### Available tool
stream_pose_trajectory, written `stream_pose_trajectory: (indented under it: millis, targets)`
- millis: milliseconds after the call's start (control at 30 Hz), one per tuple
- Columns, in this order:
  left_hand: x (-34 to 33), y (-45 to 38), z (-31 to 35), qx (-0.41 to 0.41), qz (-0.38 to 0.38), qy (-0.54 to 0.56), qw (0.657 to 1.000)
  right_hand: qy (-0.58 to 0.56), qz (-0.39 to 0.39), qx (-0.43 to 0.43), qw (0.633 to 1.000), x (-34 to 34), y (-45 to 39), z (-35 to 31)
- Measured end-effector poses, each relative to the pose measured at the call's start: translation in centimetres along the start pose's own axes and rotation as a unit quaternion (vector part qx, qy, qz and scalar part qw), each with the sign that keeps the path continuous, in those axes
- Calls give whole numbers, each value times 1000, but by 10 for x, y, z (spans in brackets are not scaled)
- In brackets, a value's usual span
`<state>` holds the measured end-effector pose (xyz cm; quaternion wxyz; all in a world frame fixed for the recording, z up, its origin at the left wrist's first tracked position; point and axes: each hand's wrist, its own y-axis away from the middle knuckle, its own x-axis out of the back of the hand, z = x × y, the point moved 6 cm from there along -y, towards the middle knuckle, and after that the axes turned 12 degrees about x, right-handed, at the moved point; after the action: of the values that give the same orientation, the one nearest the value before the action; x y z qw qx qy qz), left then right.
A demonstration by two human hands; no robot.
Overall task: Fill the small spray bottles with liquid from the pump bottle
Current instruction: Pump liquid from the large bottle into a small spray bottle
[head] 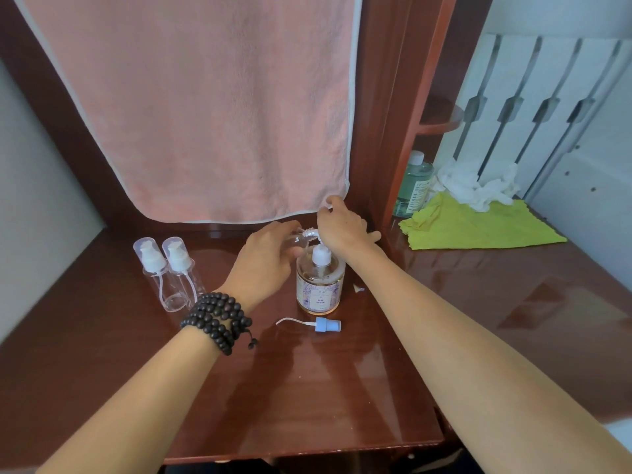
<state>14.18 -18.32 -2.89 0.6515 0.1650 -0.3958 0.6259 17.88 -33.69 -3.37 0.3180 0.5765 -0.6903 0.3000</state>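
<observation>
The left hand [265, 265] holds a small clear bottle [297, 238] tilted, its neck at the spout of the pump bottle [319, 282], while the right hand [342, 225] presses on the pump head. Two capped spray bottles [167, 271] stand to the left on the wooden desk [478, 302]. A blue spray cap [326, 325] lies in front.

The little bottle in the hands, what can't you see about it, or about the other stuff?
- Small bottle, head view: the left hand covers most of it, so its fill level is hidden.
- Pump head: the right hand covers it and it is blurred; whether liquid flows cannot be told.
- Pump bottle label: print too small to read.
- Green bottle: partly hidden behind the wooden post.
</observation>
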Motion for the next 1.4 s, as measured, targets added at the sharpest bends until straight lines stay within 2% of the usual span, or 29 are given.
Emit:
stream_pose_trajectory:
  millis: [133, 233, 400, 600, 733, 867, 1167, 1233, 1400]
  targets:
    - [-11, 5, -8, 16, -9, 13, 1000, 7, -20, -36, 999, -14, 1, 11]
    - [-7, 5, -5, 9, -4, 6, 1000, 19, -20, -27, 999, -10, 1, 6]
    - [3, 1, 3, -11, 9, -2, 1000, 48, 7, 38, 998, 5, -6, -9]
    - [-10, 6, -6, 12, 4, -13, 1000, 34, 11, 7, 999, -12, -1, 6]
    - [-5, 6, -2, 10, 0, -9, 1000, 24, 28, 2, 999, -4, 2, 1]
    - [4, 1, 6, -5, 9, -3, 1000, 20, 78, 54, 995, 13, -2, -11]
    - [-4, 7, 3, -4, 9, -21, 1000, -6, 53, 9, 999, -4, 1, 2]
    - [-6, 6, -7, 10, 8, -13, 1000, -1, 35, 17, 999, -11, -5, 0]
    - [-1, 3, -2, 4, 10, 5, 1000, -10, 46, 46, 998, 1, -7, -8]
